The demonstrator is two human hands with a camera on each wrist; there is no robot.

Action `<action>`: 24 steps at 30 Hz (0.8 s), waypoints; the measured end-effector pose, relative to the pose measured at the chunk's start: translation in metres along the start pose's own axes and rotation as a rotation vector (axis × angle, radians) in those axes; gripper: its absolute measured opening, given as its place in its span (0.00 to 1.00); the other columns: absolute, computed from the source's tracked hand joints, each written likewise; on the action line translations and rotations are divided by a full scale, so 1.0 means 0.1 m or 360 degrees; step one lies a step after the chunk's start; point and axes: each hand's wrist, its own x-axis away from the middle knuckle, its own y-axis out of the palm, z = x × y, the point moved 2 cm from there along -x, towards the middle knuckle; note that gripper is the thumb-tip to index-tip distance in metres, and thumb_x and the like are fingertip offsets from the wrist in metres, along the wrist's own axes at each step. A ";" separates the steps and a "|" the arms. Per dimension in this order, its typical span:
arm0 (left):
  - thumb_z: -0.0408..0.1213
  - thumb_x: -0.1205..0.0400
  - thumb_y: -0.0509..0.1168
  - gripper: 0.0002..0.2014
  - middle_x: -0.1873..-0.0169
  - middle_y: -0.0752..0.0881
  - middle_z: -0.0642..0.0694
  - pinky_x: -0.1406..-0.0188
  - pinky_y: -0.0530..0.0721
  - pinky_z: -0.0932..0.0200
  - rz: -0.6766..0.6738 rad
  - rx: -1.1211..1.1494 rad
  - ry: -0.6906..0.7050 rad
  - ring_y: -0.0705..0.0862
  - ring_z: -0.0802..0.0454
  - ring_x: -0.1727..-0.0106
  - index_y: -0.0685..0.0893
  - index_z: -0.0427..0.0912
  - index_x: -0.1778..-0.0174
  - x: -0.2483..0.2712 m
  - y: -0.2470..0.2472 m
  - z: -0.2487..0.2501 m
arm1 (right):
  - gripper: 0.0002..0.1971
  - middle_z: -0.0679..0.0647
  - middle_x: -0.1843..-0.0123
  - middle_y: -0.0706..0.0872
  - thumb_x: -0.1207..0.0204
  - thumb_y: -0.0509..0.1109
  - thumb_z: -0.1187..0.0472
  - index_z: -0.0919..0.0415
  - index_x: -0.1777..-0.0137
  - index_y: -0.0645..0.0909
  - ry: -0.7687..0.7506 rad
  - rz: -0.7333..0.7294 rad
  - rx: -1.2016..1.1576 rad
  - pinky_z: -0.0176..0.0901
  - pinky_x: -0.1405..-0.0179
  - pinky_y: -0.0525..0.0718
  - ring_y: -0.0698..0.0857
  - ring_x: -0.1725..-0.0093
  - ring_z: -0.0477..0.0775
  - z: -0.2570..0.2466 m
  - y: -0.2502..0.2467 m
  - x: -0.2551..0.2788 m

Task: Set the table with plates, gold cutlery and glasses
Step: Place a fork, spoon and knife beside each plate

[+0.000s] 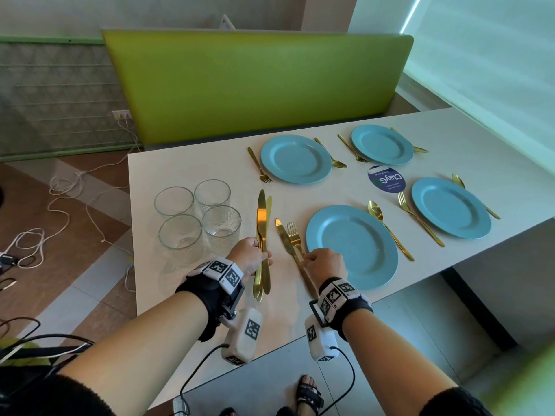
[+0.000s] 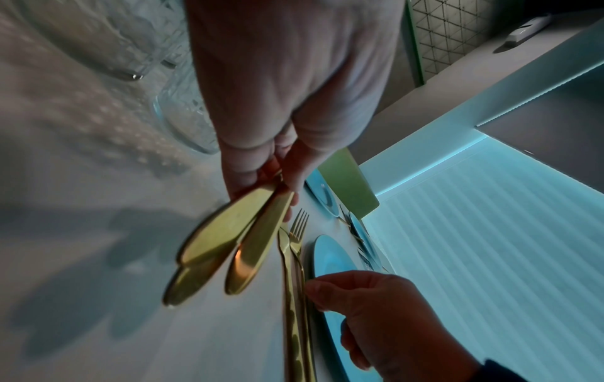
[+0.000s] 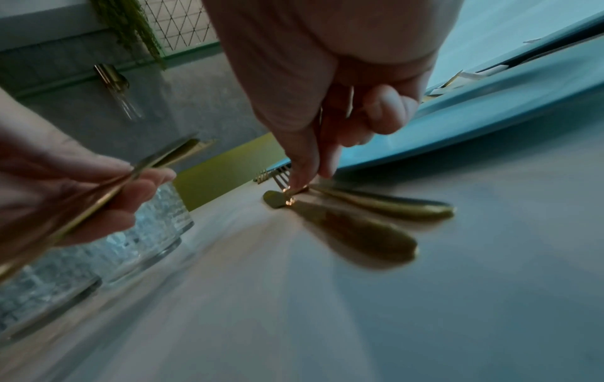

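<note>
Head view: left grip (image 1: pixel 250 256) clutches gold knives (image 1: pixel 262 232); right grip (image 1: pixel 326 264) pinches knife (image 1: pixel 288 244); sticker (image 1: pixel 386 178) reads "ClayGo".

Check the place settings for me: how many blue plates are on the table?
4: near plate beside the right hand; near-right plate; far-left plate; far-right plate. None seems hidden.
</note>
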 end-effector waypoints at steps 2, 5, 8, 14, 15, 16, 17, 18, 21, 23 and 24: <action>0.24 0.16 0.56 0.13 0.52 0.83 0.43 0.67 0.78 0.63 -0.0023 -0.0010 -0.0005 0.83 0.55 0.62 0.76 0.35 0.37 0.00 0.00 0.00 | 0.09 0.55 0.52 0.90 0.25 0.68 0.59 0.54 0.53 0.90 -0.0002 0.0012 -0.0050 0.43 0.53 0.85 0.86 0.51 0.58 0.04 -0.07 -0.02; 0.22 0.17 0.56 0.14 0.57 0.83 0.46 0.66 0.79 0.63 -0.0053 -0.0005 -0.0007 0.84 0.53 0.59 0.76 0.36 0.37 -0.01 0.01 0.00 | 0.07 0.53 0.53 0.90 0.25 0.69 0.59 0.54 0.56 0.89 -0.0001 0.0049 -0.0134 0.44 0.51 0.86 0.86 0.50 0.56 0.12 -0.18 -0.05; 0.21 0.17 0.55 0.13 0.60 0.82 0.46 0.66 0.80 0.62 -0.0071 0.0012 0.0004 0.83 0.52 0.60 0.77 0.37 0.41 0.00 0.04 0.04 | 0.05 0.54 0.51 0.90 0.25 0.72 0.58 0.56 0.55 0.89 -0.0010 0.0066 -0.0206 0.45 0.47 0.85 0.86 0.48 0.56 0.19 -0.29 -0.05; 0.20 0.19 0.59 0.12 0.62 0.84 0.44 0.69 0.84 0.61 -0.0168 0.0051 0.0053 0.84 0.53 0.64 0.78 0.42 0.60 0.05 0.17 0.14 | 0.09 0.49 0.63 0.86 0.25 0.72 0.52 0.55 0.63 0.87 -0.0172 -0.0049 -0.0333 0.35 0.62 0.78 0.82 0.63 0.47 0.09 -0.43 0.03; 0.20 0.19 0.60 0.12 0.60 0.85 0.43 0.68 0.85 0.61 -0.0194 0.0045 0.0072 0.85 0.52 0.64 0.78 0.42 0.61 0.05 0.21 0.17 | 0.10 0.49 0.64 0.86 0.26 0.73 0.51 0.51 0.67 0.85 -0.0197 -0.0118 -0.0379 0.34 0.66 0.77 0.80 0.67 0.45 0.04 -0.43 0.06; 0.21 0.20 0.62 0.11 0.58 0.86 0.40 0.66 0.86 0.57 -0.0218 0.0039 0.0100 0.86 0.49 0.62 0.79 0.42 0.61 0.05 0.25 0.20 | 0.11 0.49 0.64 0.87 0.26 0.73 0.49 0.49 0.69 0.83 -0.0222 -0.0177 -0.0416 0.32 0.69 0.78 0.79 0.70 0.43 -0.01 -0.43 0.08; 0.22 0.21 0.63 0.09 0.55 0.86 0.38 0.60 0.88 0.52 -0.0244 0.0031 0.0128 0.86 0.45 0.59 0.80 0.41 0.59 0.05 0.30 0.23 | 0.11 0.51 0.63 0.88 0.26 0.73 0.48 0.48 0.69 0.83 -0.0240 -0.0220 -0.0441 0.32 0.71 0.78 0.79 0.72 0.43 -0.06 -0.43 0.09; 0.22 0.22 0.64 0.08 0.52 0.86 0.36 0.53 0.88 0.47 -0.0273 0.0019 0.0149 0.87 0.41 0.55 0.80 0.40 0.57 0.06 0.35 0.27 | 0.10 0.53 0.61 0.90 0.26 0.73 0.48 0.50 0.66 0.85 -0.0246 -0.0249 -0.0466 0.31 0.74 0.78 0.80 0.73 0.44 -0.10 -0.44 0.09; 0.21 0.22 0.64 0.08 0.57 0.85 0.38 0.47 0.85 0.42 -0.0366 -0.0003 0.0191 0.85 0.41 0.55 0.80 0.40 0.58 0.03 0.51 0.37 | 0.11 0.57 0.58 0.91 0.25 0.73 0.52 0.59 0.52 0.89 -0.0201 -0.0230 -0.0567 0.31 0.76 0.79 0.81 0.71 0.46 -0.11 -0.52 0.03; 0.21 0.23 0.64 0.08 0.60 0.86 0.40 0.46 0.85 0.42 -0.0401 -0.0020 0.0209 0.85 0.43 0.57 0.81 0.37 0.56 -0.02 0.62 0.43 | 0.11 0.55 0.62 0.87 0.25 0.73 0.55 0.62 0.50 0.88 -0.0133 -0.0182 -0.0632 0.31 0.79 0.77 0.79 0.73 0.45 -0.06 -0.60 -0.06; 0.21 0.23 0.65 0.08 0.59 0.87 0.40 0.45 0.84 0.43 -0.0420 -0.0041 0.0228 0.86 0.43 0.55 0.82 0.35 0.52 -0.06 0.67 0.47 | 0.10 0.54 0.64 0.85 0.25 0.73 0.56 0.62 0.51 0.88 -0.0105 -0.0158 -0.0648 0.32 0.78 0.77 0.78 0.73 0.45 -0.03 -0.64 -0.11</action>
